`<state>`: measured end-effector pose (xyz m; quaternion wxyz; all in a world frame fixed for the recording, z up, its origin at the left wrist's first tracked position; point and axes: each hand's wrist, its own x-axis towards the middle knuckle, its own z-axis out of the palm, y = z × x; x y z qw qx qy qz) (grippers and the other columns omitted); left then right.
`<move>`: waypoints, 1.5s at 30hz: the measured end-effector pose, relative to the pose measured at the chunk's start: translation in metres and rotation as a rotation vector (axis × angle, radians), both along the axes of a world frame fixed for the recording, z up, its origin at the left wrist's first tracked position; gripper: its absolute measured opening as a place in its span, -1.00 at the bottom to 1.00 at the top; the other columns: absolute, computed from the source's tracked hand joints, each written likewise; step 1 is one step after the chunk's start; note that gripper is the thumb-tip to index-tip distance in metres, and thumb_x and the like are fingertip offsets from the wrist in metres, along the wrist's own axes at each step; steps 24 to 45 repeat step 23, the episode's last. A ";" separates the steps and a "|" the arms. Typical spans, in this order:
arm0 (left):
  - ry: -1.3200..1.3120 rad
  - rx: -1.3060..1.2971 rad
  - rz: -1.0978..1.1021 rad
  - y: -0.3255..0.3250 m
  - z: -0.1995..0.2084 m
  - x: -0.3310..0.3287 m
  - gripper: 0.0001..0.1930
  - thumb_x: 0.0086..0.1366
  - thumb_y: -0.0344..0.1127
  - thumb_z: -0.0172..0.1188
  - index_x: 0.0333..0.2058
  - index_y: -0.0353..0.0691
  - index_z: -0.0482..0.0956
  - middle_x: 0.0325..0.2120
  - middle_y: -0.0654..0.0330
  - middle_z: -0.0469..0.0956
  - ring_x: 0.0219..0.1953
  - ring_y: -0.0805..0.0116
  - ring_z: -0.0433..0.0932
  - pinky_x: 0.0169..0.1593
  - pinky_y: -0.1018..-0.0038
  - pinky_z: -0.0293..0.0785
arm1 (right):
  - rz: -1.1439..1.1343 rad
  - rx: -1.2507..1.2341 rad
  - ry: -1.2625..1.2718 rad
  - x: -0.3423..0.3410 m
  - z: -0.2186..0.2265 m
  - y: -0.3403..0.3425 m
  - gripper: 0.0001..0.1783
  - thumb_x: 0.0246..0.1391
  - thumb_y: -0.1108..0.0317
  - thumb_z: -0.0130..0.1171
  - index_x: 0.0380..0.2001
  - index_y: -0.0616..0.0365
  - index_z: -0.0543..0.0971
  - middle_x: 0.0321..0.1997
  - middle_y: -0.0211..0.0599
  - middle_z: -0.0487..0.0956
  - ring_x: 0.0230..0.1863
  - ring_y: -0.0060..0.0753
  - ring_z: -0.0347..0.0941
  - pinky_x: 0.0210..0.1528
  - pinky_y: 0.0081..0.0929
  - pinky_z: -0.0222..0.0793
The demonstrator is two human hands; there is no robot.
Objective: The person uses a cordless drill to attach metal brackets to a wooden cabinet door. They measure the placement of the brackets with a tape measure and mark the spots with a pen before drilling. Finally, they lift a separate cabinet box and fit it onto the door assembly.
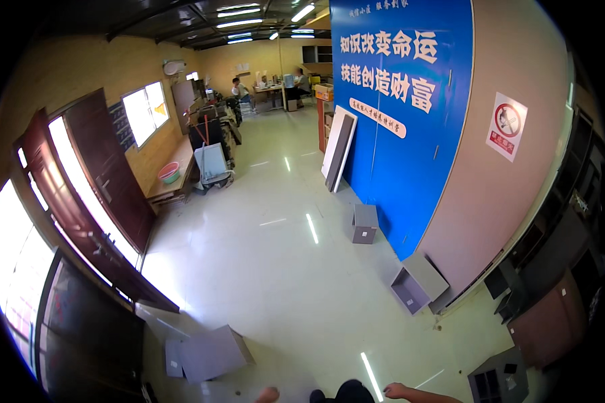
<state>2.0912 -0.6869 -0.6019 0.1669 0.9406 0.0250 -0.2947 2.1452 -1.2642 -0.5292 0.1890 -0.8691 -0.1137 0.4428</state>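
At the bottom edge my left hand shows only as a small part, its fingers hidden; whether it is closed cannot be told. My right hand hangs at the lower edge with its fingers curled in, and nothing shows in it. Both hands are apart from any object. A grey box-shaped cabinet lies on the floor to the left of my left hand. An open-fronted grey box leans by the wall corner, beyond my right hand. A smaller grey box stands farther along the blue wall.
Pale glossy floor runs ahead between a dark red door and a blue wall panel. Boards lean on that panel. A bench holds basins. Dark furniture stands right. People sit at a far table.
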 end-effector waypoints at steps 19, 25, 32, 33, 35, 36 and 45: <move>-0.252 -0.514 0.625 0.024 0.005 0.540 -0.53 0.32 0.03 0.10 0.00 -0.23 0.59 -0.12 -0.06 0.64 -0.02 0.04 0.59 0.06 0.20 0.48 | 0.275 0.645 0.447 0.690 0.133 0.227 -0.58 0.24 0.09 0.17 0.01 0.17 0.56 -0.15 -0.40 0.63 -0.16 -0.52 0.51 0.01 -0.45 0.40; 0.020 -0.493 0.709 0.059 0.018 0.659 -0.47 0.27 0.09 0.15 0.07 -0.13 0.57 -0.09 -0.10 0.63 0.01 -0.04 0.58 0.11 0.24 0.47 | 0.254 0.755 0.665 0.833 0.108 0.241 -0.60 0.22 0.18 0.21 0.04 0.16 0.53 -0.07 -0.36 0.60 -0.04 -0.58 0.47 0.13 -0.51 0.34; 0.020 -0.493 0.709 0.059 0.018 0.659 -0.47 0.27 0.09 0.15 0.07 -0.13 0.57 -0.09 -0.10 0.63 0.01 -0.04 0.58 0.11 0.24 0.47 | 0.254 0.755 0.665 0.833 0.108 0.241 -0.60 0.22 0.18 0.21 0.04 0.16 0.53 -0.07 -0.36 0.60 -0.04 -0.58 0.47 0.13 -0.51 0.34; 0.020 -0.493 0.709 0.059 0.018 0.659 -0.47 0.27 0.09 0.15 0.07 -0.13 0.57 -0.09 -0.10 0.63 0.01 -0.04 0.58 0.11 0.24 0.47 | 0.254 0.755 0.665 0.833 0.108 0.241 -0.60 0.22 0.18 0.21 0.04 0.16 0.53 -0.07 -0.36 0.60 -0.04 -0.58 0.47 0.13 -0.51 0.34; 0.020 -0.493 0.709 0.059 0.018 0.659 -0.47 0.27 0.09 0.15 0.07 -0.13 0.57 -0.09 -0.10 0.63 0.01 -0.04 0.58 0.11 0.24 0.47 | 0.254 0.755 0.665 0.833 0.108 0.241 -0.60 0.22 0.18 0.21 0.04 0.16 0.53 -0.07 -0.36 0.60 -0.04 -0.58 0.47 0.13 -0.51 0.34; 0.020 -0.493 0.709 0.059 0.018 0.659 -0.47 0.27 0.09 0.15 0.07 -0.13 0.57 -0.09 -0.10 0.63 0.01 -0.04 0.58 0.11 0.24 0.47 | 0.254 0.755 0.665 0.833 0.108 0.241 -0.60 0.22 0.18 0.21 0.04 0.16 0.53 -0.07 -0.36 0.60 -0.04 -0.58 0.47 0.13 -0.51 0.34; 0.020 -0.493 0.709 0.059 0.018 0.659 -0.47 0.27 0.09 0.15 0.07 -0.13 0.57 -0.09 -0.10 0.63 0.01 -0.04 0.58 0.11 0.24 0.47 | 0.254 0.755 0.665 0.833 0.108 0.241 -0.60 0.22 0.18 0.21 0.04 0.16 0.53 -0.07 -0.36 0.60 -0.04 -0.58 0.47 0.13 -0.51 0.34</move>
